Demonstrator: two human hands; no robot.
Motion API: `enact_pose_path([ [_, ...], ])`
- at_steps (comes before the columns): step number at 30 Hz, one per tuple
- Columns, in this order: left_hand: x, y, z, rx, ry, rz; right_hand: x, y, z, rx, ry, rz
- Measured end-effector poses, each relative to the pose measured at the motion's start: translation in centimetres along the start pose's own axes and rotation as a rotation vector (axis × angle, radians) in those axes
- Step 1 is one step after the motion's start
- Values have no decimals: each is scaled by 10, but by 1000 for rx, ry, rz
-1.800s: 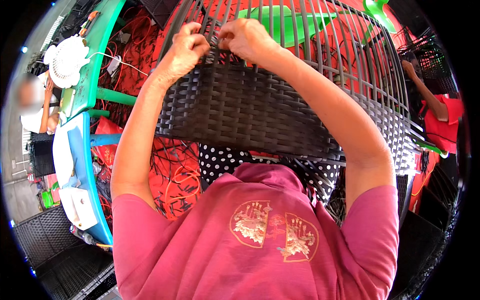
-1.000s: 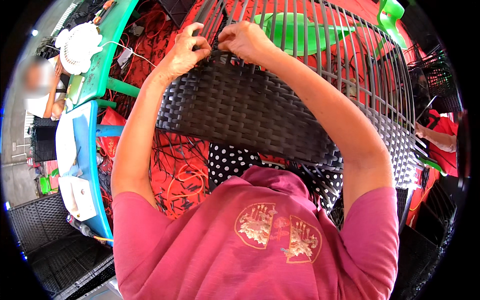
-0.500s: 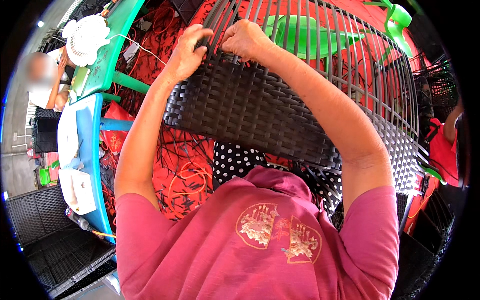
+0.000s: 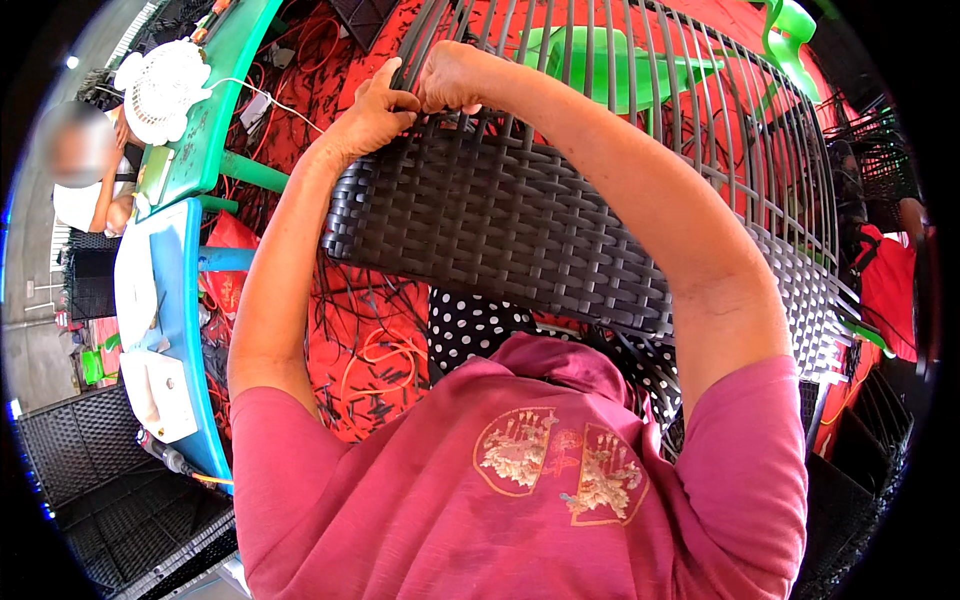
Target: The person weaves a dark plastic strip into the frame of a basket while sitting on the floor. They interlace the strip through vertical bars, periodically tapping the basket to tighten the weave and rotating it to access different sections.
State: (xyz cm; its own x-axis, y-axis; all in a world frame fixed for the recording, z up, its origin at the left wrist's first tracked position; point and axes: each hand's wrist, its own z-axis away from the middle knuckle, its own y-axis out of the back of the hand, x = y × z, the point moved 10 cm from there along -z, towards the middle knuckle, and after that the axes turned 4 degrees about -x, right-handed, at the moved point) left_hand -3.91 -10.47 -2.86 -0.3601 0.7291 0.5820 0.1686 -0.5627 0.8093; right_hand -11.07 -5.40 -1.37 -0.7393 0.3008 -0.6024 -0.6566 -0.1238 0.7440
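A dark woven plastic-rattan panel (image 4: 500, 215) lies tilted across my lap, its weave finished on the near part. Bare grey-black strands (image 4: 700, 100) run upward from the weave. At the panel's upper left corner, my left hand (image 4: 375, 118) is curled against the edge strands, with the index finger pointing up and the thumb bent inward. Just beside it, my right hand (image 4: 450, 78) is closed in a fist over a strand at the top of the weave. The fingers hide the exact spot they grip.
Beyond the strands stands a green plastic chair (image 4: 625, 70). Green (image 4: 215, 130) and blue tables (image 4: 190, 270) line the left side, the green one carrying a white fan (image 4: 165, 90). Another person (image 4: 90, 170) sits there. Dark scraps and an orange cord (image 4: 375, 350) lie on the red floor covering.
My right hand has moved slightly left and my left hand a little down, so they sit close together. The left fingers, spread before, are now drawn in against the strands.
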Motion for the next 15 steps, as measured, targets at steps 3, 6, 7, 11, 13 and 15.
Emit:
enact_pose_path([
  [3, 0, 11, 2, 49, -38, 108, 12, 3, 4, 72, 7, -275],
  [6, 11, 41, 9, 234, -88, 284, 29, 39, 7, 300, 124, -333],
  [7, 10, 44, 11, 235, -90, 233, 25, 46, 13, 336, 141, -401],
  [11, 37, 61, 16, 281, -177, 103, 13, 40, 22, 248, 174, -676],
  [13, 51, 71, 23, 323, -239, 69, -7, 23, 25, 172, 246, -711],
  [15, 46, 75, 23, 350, -282, 38, -11, 17, 25, 159, 237, -829],
])
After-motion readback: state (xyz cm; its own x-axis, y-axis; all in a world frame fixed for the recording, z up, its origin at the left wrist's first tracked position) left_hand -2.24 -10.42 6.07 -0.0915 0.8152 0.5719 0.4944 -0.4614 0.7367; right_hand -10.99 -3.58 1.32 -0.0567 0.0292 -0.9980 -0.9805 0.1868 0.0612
